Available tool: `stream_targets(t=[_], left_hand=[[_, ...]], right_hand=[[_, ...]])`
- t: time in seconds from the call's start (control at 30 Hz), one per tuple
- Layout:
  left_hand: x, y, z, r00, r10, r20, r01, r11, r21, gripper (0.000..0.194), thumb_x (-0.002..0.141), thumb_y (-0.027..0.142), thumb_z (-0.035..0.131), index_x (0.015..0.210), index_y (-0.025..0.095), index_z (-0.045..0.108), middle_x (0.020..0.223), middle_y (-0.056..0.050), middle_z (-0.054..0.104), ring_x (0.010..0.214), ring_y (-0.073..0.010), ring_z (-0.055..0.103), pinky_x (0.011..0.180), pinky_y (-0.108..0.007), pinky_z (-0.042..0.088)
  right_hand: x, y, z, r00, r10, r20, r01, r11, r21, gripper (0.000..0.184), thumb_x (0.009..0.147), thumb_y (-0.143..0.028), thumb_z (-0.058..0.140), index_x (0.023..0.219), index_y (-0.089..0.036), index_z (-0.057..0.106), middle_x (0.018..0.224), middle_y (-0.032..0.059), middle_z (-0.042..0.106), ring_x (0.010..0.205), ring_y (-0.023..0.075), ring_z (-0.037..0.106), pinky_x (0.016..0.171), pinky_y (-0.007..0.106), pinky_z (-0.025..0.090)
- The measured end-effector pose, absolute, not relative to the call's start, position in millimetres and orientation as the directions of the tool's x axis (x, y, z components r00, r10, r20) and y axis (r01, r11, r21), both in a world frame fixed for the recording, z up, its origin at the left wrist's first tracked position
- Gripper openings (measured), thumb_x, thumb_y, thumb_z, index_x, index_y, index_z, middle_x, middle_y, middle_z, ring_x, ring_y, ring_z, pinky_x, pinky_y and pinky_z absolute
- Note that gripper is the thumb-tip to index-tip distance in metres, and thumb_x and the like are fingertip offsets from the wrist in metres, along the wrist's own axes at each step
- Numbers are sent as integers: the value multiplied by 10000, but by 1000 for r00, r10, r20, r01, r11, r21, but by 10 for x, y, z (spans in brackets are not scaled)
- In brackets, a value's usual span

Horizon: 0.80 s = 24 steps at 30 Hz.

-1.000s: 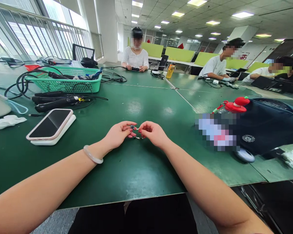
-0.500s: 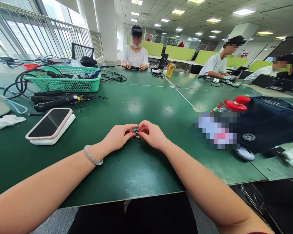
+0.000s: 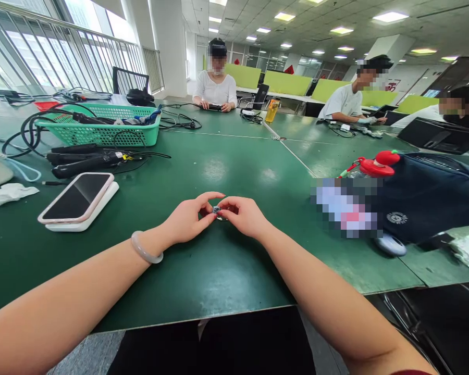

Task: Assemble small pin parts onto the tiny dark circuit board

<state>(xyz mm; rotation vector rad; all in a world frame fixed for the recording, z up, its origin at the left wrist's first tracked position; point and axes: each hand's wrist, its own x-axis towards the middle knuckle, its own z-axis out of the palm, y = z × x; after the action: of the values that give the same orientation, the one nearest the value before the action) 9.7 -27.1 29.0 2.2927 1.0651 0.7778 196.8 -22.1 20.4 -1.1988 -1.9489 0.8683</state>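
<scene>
A small dark blue-grey patterned object (image 3: pixel 217 209) is between my two hands, just above or on the green table. Its kind is too small to make out; a pale shiny bit shows below it. My left hand (image 3: pixel 188 219), with a pale bangle on the wrist, has its thumb against the object's left side and its index finger stretched out above. From the right, my right hand (image 3: pixel 244 216) pinches the object between thumb and fingertips. The fingers hide much of it.
On the green table (image 3: pixel 203 276), a phone (image 3: pixel 78 197) lies on a white box at left, near black cable-ended tools (image 3: pixel 88 161) and a green basket (image 3: pixel 101 136). At right are a dark bag (image 3: pixel 433 198) and a mouse (image 3: pixel 391 245). Other people sit beyond.
My left index finger has lifted and straightened away from the object, and the left hand has opened slightly. My right hand has shifted a little downward. The object stays between them.
</scene>
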Motion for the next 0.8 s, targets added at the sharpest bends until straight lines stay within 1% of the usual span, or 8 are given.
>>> stream_targets(t=[0.1, 0.2, 0.3, 0.37, 0.53, 0.67, 0.8], left_hand=[[98, -264, 292, 526, 801, 287, 482, -559, 675, 416, 812, 272, 476, 1224, 226, 437, 721, 25, 547, 655, -127, 521, 662, -258, 425], [98, -247, 288, 500, 827, 258, 422, -493, 761, 430, 812, 306, 496, 1228, 224, 423, 707, 29, 535, 653, -124, 518, 648, -253, 425], [102, -225, 275, 468, 856, 218, 364, -411, 836, 460, 798, 314, 521, 1236, 222, 414, 675, 36, 533, 661, -127, 535, 655, -256, 432], [107, -212, 269, 443, 874, 201, 337, -370, 866, 456, 785, 307, 535, 1217, 213, 427, 646, 41, 529, 657, -129, 544, 655, -258, 435], [106, -182, 268, 415, 891, 186, 317, -334, 888, 373, 765, 299, 557, 1116, 193, 488, 588, 54, 509, 614, -126, 545, 638, -259, 440], [97, -151, 242, 409, 892, 193, 308, -334, 891, 364, 772, 303, 553, 1116, 190, 533, 584, 51, 501, 643, -135, 566, 687, -282, 459], [96, -118, 205, 393, 907, 150, 342, -295, 892, 378, 769, 342, 556, 1110, 182, 590, 633, 24, 556, 671, -140, 574, 713, -294, 465]], right_hand=[[1964, -231, 227, -336, 917, 217, 462, 361, -810, 106, 766, -254, 584, 823, -195, 651, 713, -12, 652, 604, 97, 547, 627, 236, 423], [1967, -231, 236, -343, 911, 230, 481, 381, -790, 137, 792, -282, 561, 843, -204, 661, 726, -15, 655, 604, 94, 531, 621, 232, 409], [1982, -218, 231, -374, 900, 224, 533, 406, -742, 185, 834, -310, 512, 846, -209, 666, 723, -19, 648, 589, 88, 501, 606, 229, 386], [1994, -203, 216, -389, 894, 221, 594, 427, -682, 175, 833, -300, 521, 834, -213, 672, 729, -16, 638, 602, 89, 494, 608, 231, 373], [1992, -173, 129, -363, 903, 228, 752, 429, -501, 117, 780, -309, 612, 819, -217, 673, 815, 14, 598, 713, 115, 516, 653, 246, 378], [1943, -173, 81, -381, 904, 192, 797, 427, -427, 108, 779, -306, 625, 807, -206, 654, 846, 27, 572, 761, 128, 537, 681, 254, 393], [1912, -173, 83, -384, 909, 165, 824, 418, -383, 94, 812, -271, 589, 771, -202, 639, 845, 35, 574, 772, 141, 546, 680, 260, 398]])
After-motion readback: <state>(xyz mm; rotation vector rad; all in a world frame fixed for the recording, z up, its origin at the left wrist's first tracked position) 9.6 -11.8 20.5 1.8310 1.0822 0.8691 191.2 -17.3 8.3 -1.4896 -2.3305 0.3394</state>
